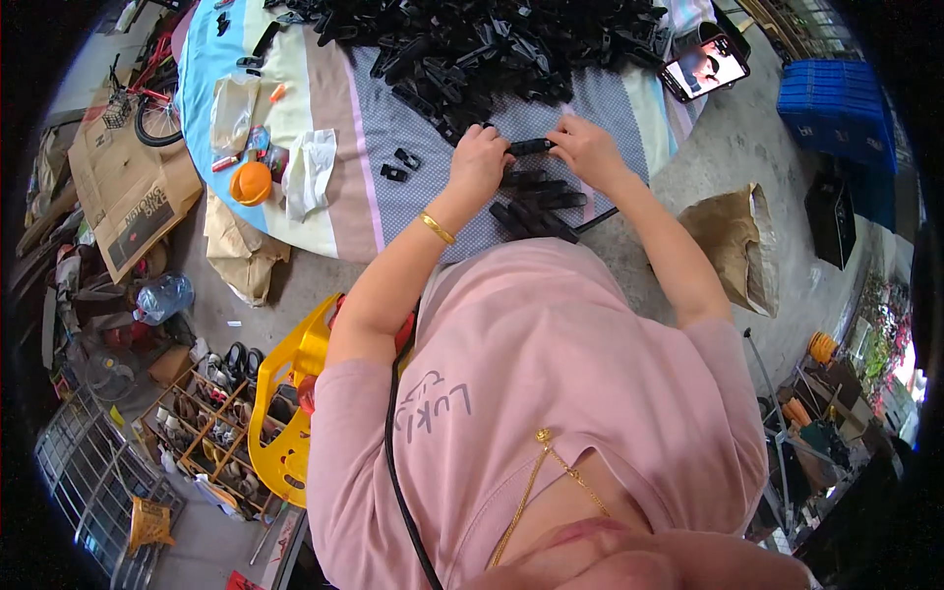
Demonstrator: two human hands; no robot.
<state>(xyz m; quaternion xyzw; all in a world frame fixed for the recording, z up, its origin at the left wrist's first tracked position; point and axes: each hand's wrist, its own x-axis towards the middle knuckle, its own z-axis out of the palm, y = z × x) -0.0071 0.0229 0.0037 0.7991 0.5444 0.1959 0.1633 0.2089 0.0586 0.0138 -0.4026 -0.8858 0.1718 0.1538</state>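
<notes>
Between my two hands is a short black plastic piece (531,147), lying crosswise. My left hand (479,160) pinches its left end, fingers closed. The fingertips of my right hand (589,154) are closed on its right end. Just nearer to me, several long black plastic pieces (539,206) lie side by side at the table's front edge. Beyond my hands spreads a big heap of black plastic parts (482,54). Two small black clips (400,165) sit on the cloth left of my left hand. The exact kind of these parts is too small to tell.
A striped cloth (334,88) covers the round table. On its left are an orange cup (251,183) and a white plastic bag (311,174). A lit phone (705,68) stands at the right edge. Beside the table are a paper sack (733,241) and a yellow plastic chair (285,413).
</notes>
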